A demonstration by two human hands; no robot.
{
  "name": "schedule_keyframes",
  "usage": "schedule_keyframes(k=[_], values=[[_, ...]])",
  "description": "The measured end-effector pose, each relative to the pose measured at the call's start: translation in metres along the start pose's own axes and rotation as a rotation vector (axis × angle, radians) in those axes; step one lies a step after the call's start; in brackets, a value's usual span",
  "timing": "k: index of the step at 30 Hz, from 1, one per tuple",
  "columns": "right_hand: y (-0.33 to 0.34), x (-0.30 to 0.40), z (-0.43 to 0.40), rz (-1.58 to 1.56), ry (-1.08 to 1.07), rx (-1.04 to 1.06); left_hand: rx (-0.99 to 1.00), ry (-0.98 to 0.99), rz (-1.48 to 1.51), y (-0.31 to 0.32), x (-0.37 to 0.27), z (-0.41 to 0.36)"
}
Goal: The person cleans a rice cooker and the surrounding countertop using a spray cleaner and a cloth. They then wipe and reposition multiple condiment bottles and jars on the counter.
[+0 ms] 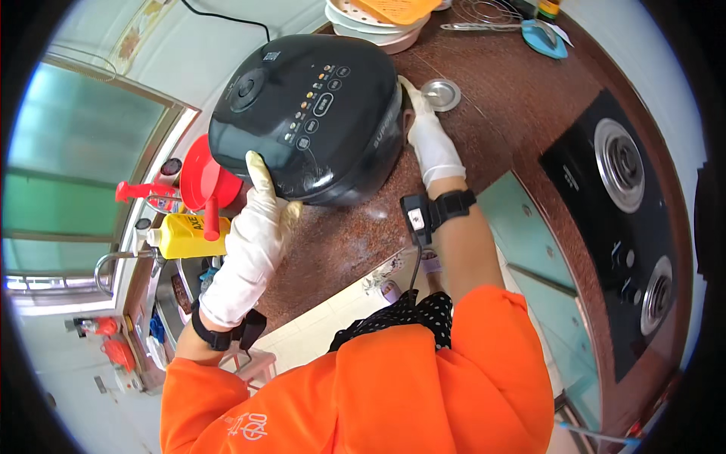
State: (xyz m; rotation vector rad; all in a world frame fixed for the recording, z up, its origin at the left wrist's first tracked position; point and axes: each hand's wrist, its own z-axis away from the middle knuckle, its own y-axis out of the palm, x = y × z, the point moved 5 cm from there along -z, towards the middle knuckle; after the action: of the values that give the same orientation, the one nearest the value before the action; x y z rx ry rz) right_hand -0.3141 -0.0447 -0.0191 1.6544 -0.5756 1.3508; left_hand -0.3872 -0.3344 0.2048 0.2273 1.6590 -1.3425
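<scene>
A black Supor rice cooker [346, 164] sits on the reddish-brown speckled countertop [340, 249], its lid closed and its button panel facing up. My left hand [249, 249], in a white glove, holds the near left corner, with one finger lying on the lid's edge. Also gloved, my right hand [432, 142] grips the opposite side, and its fingertips are partly hidden behind the body. Just beyond that hand lies a small round metal strainer [445, 95]. A black power cord [227, 16] runs along the wall behind the cooker.
Left of the cooker are a red plastic scoop [207, 176], a yellow AXE bottle [187, 237] and a faucet [108, 267] by the sink. Stacked plastic baskets [380, 37] stand behind. At right is a two-burner gas hob [601, 227]; a blue spoon rest [541, 42] lies farther back.
</scene>
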Motion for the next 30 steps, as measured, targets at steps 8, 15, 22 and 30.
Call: schedule_keyframes(k=[8, 15, 22, 30], values=[[0.104, -0.016, 0.160, -0.385, 0.337, -0.707, -0.077, 0.487, -0.552, 0.000, 0.049, -0.013], [0.132, -0.026, 0.208, -0.396, 0.440, -0.595, 0.061, 0.311, -0.603, -0.005, 0.086, -0.042], [0.123, 0.111, 0.217, -0.445, 0.438, -0.417, 0.139, 0.468, -0.966, -0.018, 0.010, -0.018], [0.024, 0.113, 0.035, -0.105, 0.208, -0.181, 0.253, 0.599, -0.894, 0.042, -0.135, -0.132]])
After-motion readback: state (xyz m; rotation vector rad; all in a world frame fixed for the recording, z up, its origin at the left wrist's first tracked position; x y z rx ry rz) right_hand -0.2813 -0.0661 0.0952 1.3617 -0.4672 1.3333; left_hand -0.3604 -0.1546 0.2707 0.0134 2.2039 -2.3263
